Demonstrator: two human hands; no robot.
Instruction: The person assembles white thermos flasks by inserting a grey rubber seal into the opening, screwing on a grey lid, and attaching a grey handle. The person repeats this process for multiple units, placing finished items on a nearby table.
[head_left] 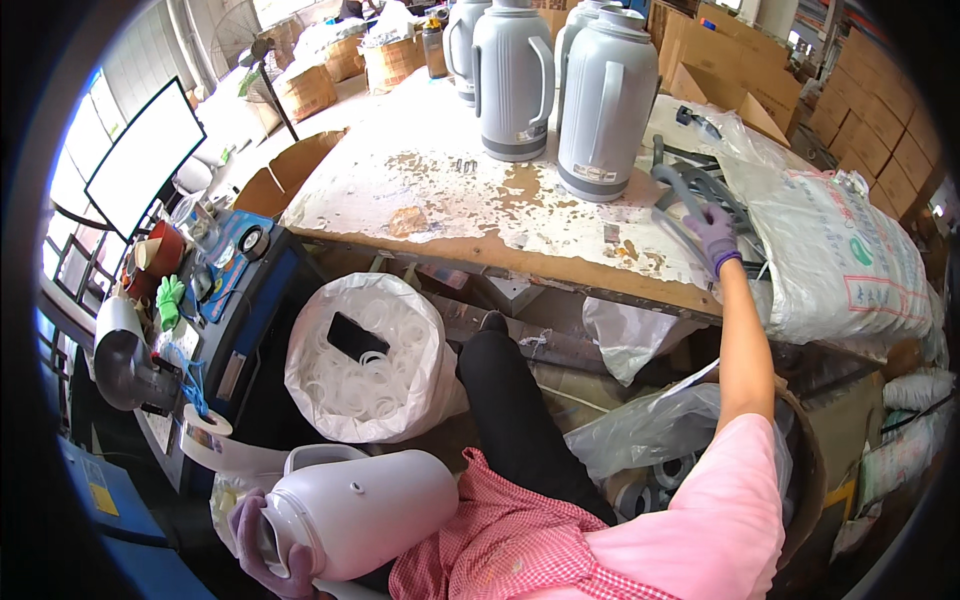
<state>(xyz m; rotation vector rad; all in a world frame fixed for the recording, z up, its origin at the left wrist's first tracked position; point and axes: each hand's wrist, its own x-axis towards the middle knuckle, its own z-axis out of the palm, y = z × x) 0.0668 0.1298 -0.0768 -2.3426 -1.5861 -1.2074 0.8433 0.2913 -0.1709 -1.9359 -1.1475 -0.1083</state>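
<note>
Across my lap lies a pale grey vacuum flask body, tilted on its side with its handle up. My left hand, in a purple glove, is wrapped round its open end at the lower left. Reaching far out over the table, my right hand, also gloved, closes on a curved grey plastic handle. More dark grey plastic strips spill beside it from the mouth of a white woven sack. Several finished-looking grey flasks stand upright on the worn table, left of that hand.
A white-lined bin of clear rings, with a phone on top, stands left of my knee. Further left is a blue-edged bench with a monitor and tape roll. A plastic-lined container sits at my right; cartons stand behind.
</note>
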